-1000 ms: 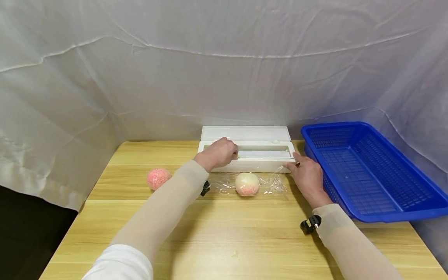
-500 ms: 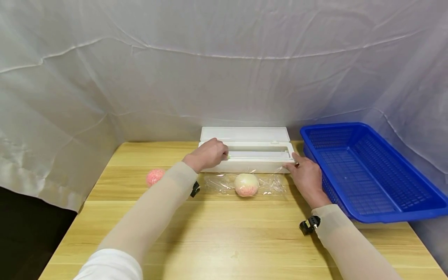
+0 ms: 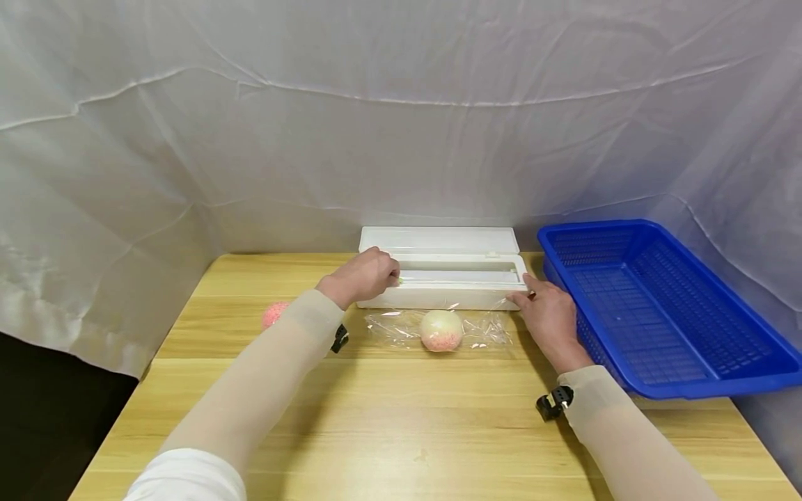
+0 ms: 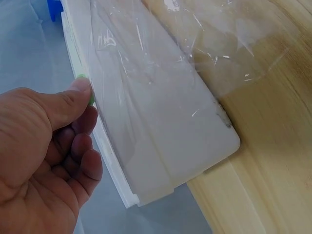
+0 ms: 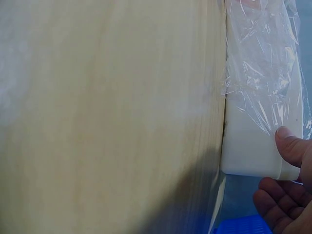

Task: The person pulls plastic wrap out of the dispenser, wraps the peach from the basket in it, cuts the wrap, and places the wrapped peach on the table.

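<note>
A white cling film dispenser (image 3: 451,298) lies lengthwise at the back of the table with its lid (image 3: 438,240) raised. My left hand (image 3: 363,275) is at the dispenser's left part, pinching a small green slider (image 4: 91,100) on its front edge between thumb and fingers. At the other end, my right hand (image 3: 550,316) grips the corner; its thumb (image 5: 291,146) lies on the front face over the clear film (image 5: 265,63). That film drapes down the front onto the table. On it sits a pale peach with a pink base (image 3: 441,331).
A pink round fruit (image 3: 273,314) stands on the table at left, partly behind my left forearm. The large blue basket (image 3: 658,327) is at the right, close beside my right hand. A grey-white cloth (image 3: 401,153) hangs behind the wooden table (image 3: 426,424).
My left hand has slid leftward along the dispenser's front edge, and the green slider with it. My right hand stays on the right end. The left forearm now covers more of the pink fruit.
</note>
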The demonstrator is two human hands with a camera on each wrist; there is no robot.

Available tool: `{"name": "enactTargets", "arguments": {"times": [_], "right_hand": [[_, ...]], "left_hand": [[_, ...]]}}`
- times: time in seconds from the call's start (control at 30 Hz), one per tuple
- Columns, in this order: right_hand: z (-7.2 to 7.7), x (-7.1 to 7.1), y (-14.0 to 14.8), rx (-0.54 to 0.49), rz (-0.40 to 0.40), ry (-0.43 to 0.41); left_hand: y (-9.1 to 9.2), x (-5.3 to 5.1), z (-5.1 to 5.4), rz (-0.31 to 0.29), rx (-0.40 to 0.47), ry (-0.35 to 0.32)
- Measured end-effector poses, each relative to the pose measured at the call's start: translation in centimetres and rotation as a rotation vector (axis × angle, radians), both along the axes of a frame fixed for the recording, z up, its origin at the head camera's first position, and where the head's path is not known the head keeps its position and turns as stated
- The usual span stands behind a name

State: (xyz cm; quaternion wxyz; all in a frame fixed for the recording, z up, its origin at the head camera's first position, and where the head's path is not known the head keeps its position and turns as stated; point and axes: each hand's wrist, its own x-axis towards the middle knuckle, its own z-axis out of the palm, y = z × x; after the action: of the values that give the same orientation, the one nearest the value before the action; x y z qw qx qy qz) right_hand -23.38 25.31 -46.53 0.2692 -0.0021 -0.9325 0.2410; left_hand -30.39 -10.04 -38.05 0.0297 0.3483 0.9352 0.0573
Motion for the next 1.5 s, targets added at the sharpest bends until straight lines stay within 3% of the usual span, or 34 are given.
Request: {"name": "enactTargets", "arguments": {"times": [0.37,0.63,0.9,1.17,1.37,1.5], "right_hand": [[0.0,-0.1,-0.1,0.0,-0.004,0.001],[0.1,0.0,-0.2,0.002,0.0,-0.001],[0.2,-0.1,-0.2,0.007,0.011,0.001],[0.2,-0.3,-0.6,-0.012,0.013,-0.013],[0.4,-0.5,-0.6,-0.011,0.018,-0.023],[1.3,-0.2,-0.6,-0.016,0.017,-0.084]], "left_hand": [[-1.3,0.2,0.2,0.003,0.022,-0.022],[-3.5,0.1,0.5,0.021,0.079,-0.05],[-5.5,0.2,0.2,0.048,0.1,0.006],[-7.4,0.7,0.1,0.027,0.13,0.089],[-7.7,0.8,-0.2,0.099,0.15,0.042],[-7.0,1.6,0.0,0.146,0.13,0.046]]}}
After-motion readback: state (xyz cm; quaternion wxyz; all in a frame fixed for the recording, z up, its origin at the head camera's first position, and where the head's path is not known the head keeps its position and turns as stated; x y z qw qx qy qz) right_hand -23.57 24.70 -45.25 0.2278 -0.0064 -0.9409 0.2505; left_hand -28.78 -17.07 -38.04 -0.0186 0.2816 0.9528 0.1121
